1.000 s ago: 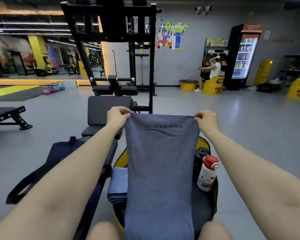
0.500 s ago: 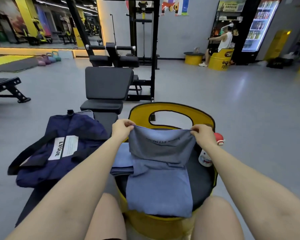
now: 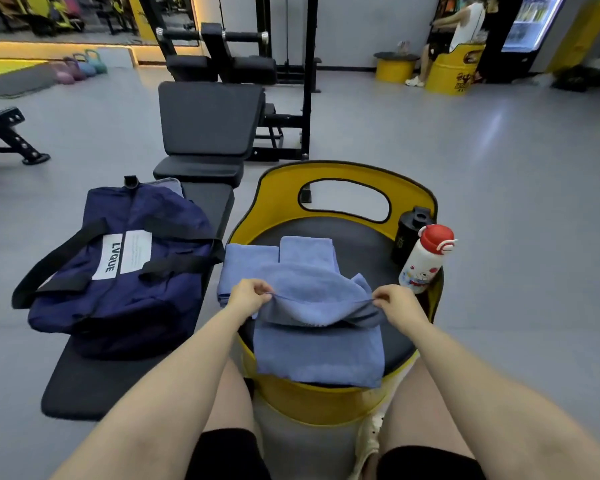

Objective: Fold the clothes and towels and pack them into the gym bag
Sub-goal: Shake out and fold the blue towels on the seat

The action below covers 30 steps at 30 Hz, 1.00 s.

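A blue-grey towel (image 3: 317, 351) lies doubled over on the black seat of a yellow barrel chair (image 3: 343, 178) in front of me. My left hand (image 3: 248, 294) pinches its upper left corner and my right hand (image 3: 394, 301) pinches the upper right corner, both held low over the seat. Behind it lie two folded blue towels (image 3: 248, 261), side by side. The navy gym bag (image 3: 118, 268) with a white LVQUE label rests on a black bench (image 3: 94, 379) to my left, its straps across the top.
A white bottle with a red cap (image 3: 425, 259) and a black shaker (image 3: 409, 233) stand at the chair's right edge. A black padded machine (image 3: 208, 119) stands beyond the bench. A person sits on a yellow barrel (image 3: 452, 69) far right. Grey floor surrounds me.
My hands have brought the towel's top edge down from chest height toward me, folding it over itself on the seat. My view has tipped downward.
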{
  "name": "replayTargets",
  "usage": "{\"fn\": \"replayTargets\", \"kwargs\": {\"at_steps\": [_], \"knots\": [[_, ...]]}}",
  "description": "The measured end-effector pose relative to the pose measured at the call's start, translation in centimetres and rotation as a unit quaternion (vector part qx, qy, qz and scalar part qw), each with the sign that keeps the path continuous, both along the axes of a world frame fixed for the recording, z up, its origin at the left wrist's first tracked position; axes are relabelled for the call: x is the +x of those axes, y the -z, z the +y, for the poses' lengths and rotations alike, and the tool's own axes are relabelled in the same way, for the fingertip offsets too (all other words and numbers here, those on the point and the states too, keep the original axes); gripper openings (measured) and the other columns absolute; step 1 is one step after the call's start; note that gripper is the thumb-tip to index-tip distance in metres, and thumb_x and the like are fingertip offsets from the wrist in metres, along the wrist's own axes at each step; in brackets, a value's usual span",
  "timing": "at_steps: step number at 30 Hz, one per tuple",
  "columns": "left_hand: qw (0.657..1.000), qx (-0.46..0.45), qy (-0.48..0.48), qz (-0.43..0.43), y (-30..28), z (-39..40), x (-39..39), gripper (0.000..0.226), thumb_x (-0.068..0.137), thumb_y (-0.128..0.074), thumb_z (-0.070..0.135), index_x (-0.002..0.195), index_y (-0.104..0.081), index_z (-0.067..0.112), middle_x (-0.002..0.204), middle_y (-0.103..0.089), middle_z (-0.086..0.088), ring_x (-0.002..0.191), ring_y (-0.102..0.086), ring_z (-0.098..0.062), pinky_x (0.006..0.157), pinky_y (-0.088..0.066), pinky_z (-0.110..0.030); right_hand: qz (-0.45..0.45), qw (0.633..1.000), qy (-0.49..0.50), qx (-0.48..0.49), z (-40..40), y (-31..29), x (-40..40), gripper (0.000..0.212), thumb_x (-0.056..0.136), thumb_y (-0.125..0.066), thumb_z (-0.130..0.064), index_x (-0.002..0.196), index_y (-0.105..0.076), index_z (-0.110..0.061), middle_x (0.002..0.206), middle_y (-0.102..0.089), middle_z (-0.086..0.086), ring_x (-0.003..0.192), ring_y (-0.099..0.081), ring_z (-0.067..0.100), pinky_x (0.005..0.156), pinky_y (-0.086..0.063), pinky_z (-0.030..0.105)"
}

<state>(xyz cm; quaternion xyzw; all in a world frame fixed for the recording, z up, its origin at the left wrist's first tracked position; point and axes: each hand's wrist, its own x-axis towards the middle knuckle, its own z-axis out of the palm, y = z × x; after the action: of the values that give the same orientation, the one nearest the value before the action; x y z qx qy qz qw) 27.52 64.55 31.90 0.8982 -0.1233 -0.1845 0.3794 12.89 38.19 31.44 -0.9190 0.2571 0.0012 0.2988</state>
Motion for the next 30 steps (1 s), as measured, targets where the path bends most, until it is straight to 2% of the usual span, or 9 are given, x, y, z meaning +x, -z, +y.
{"fn": "replayTargets", "kwargs": {"at_steps": [3,5,8,11,15,18,23,25,30], "knots": [[0.999,0.008,0.015,0.031,1.6,0.4,-0.8,0.008,0.089,-0.061,0.004,0.089,-0.065,0.011,0.068,-0.056,0.002,0.067,-0.052,-0.015,0.055,-0.044,-0.018,0.029,0.999,-0.019,-0.001,0.4,1.6,-0.8,0.011,0.088,-0.057,-0.007,0.084,-0.068,-0.005,0.09,-0.067,0.012,0.088,-0.062,0.029,0.076,-0.047,0.036],[0.998,0.023,0.028,0.043,2.7,0.8,-1.5,0.008,0.088,-0.062,0.003,0.087,-0.066,0.009,0.066,-0.055,0.002,0.066,-0.053,-0.015,0.054,-0.042,-0.014,0.068,0.996,-0.051,-0.005,0.8,2.6,-1.4,0.012,0.089,-0.057,-0.008,0.089,-0.07,-0.006,0.093,-0.068,0.008,0.09,-0.062,0.026,0.08,-0.049,0.036],[0.994,0.057,0.063,0.065,4.3,1.3,-2.6,0.019,0.087,-0.063,0.001,0.075,-0.06,0.015,0.066,-0.054,0.004,0.062,-0.05,-0.008,0.058,-0.043,-0.016,0.144,0.983,-0.11,-0.029,1.3,4.3,-2.3,0.019,0.089,-0.053,-0.007,0.077,-0.064,-0.016,0.087,-0.066,0.005,0.086,-0.061,0.024,0.078,-0.049,0.035],[0.987,0.089,0.087,0.097,5.7,1.8,-3.5,0.007,0.087,-0.064,0.002,0.087,-0.062,0.009,0.071,-0.052,0.006,0.081,-0.051,-0.014,0.073,-0.039,-0.022,0.196,0.968,-0.148,-0.05,1.6,5.5,-3.0,0.024,0.09,-0.052,-0.006,0.073,-0.054,-0.023,0.082,-0.057,0.002,0.079,-0.052,0.022,0.069,-0.041,0.031],[0.98,0.14,0.116,0.084,6.9,2.4,-4.0,0.017,0.089,-0.062,0.006,0.105,-0.067,0.001,0.089,-0.057,-0.002,0.089,-0.05,-0.013,0.075,-0.037,-0.019,0.236,0.953,-0.17,-0.079,1.8,6.6,-3.5,0.016,0.092,-0.054,-0.008,0.087,-0.063,-0.02,0.093,-0.06,0.002,0.083,-0.051,0.018,0.071,-0.04,0.026],[0.976,0.164,0.111,0.091,7.6,2.6,-4.1,0.013,0.09,-0.06,0.005,0.101,-0.067,0.004,0.093,-0.058,-0.004,0.089,-0.051,-0.013,0.079,-0.041,-0.02,0.26,0.946,-0.171,-0.088,1.7,7.5,-3.7,0.02,0.09,-0.056,-0.007,0.102,-0.069,-0.016,0.108,-0.065,0.003,0.09,-0.057,0.019,0.072,-0.042,0.026],[0.973,0.155,0.116,0.125,7.8,2.7,-4.0,0.015,0.088,-0.058,-0.002,0.087,-0.06,0.013,0.084,-0.057,0.0,0.089,-0.053,-0.013,0.078,-0.04,-0.017,0.278,0.941,-0.176,-0.077,1.6,8.0,-3.6,0.019,0.088,-0.062,-0.013,0.106,-0.068,-0.016,0.113,-0.065,0.002,0.101,-0.06,0.021,0.078,-0.048,0.028],[0.975,0.147,0.116,0.118,8.0,2.7,-3.6,0.015,0.088,-0.059,-0.002,0.094,-0.063,0.011,0.091,-0.059,-0.003,0.09,-0.054,-0.013,0.08,-0.041,-0.018,0.267,0.946,-0.171,-0.069,1.4,8.0,-3.2,0.019,0.088,-0.064,-0.016,0.107,-0.067,-0.016,0.112,-0.064,0.002,0.098,-0.059,0.02,0.075,-0.044,0.026],[0.982,0.133,0.096,0.092,7.8,2.4,-2.4,0.021,0.088,-0.059,-0.001,0.108,-0.066,0.0,0.103,-0.065,-0.013,0.091,-0.054,-0.015,0.085,-0.044,-0.023,0.264,0.947,-0.182,-0.032,0.5,7.8,-2.3,0.023,0.085,-0.067,-0.021,0.108,-0.068,-0.018,0.11,-0.065,-0.001,0.102,-0.059,0.019,0.086,-0.049,0.029]]}}
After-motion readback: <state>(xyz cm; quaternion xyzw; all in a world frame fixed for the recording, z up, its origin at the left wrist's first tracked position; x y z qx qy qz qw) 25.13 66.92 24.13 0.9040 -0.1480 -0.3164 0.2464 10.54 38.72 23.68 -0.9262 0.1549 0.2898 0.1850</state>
